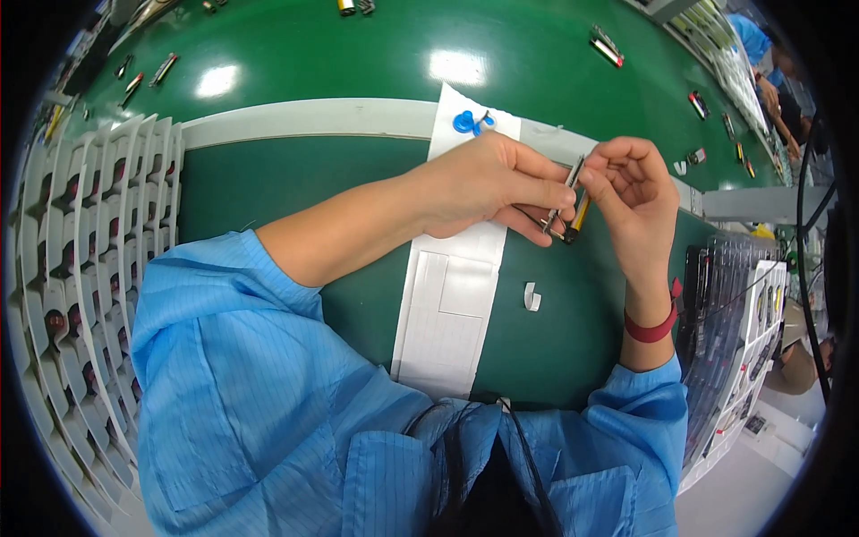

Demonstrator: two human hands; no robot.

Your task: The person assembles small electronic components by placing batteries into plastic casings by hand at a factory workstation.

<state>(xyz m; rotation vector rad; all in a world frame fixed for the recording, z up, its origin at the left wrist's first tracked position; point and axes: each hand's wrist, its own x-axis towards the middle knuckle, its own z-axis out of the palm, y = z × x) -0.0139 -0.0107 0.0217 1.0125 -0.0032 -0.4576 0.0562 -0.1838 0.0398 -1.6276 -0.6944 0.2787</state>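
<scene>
My left hand (479, 183) is closed in a pinch on a small, thin, strip-shaped electronic part (565, 188) that is tilted upward. Dark thin wires show at its lower end, by my left fingertips. Beside it hangs a yellow and black cylinder (581, 215) that looks like a small battery cell; its link to the strip is partly hidden by fingers. My right hand (646, 210), with a red band at the wrist, has its thumb and index finger closed at the strip's upper end. Under my left hand lies a long white sheet (447, 295) of labels or backing paper.
White slotted trays (80, 268) stack at the left, with more trays (738, 358) at the right. A pale rail (313, 123) crosses beyond the mat. Blue pieces (463, 122) sit on the sheet's far end; a paper curl (532, 297) lies nearby. Several cells (607, 52) dot the green surface. Another person (756, 45) is far right.
</scene>
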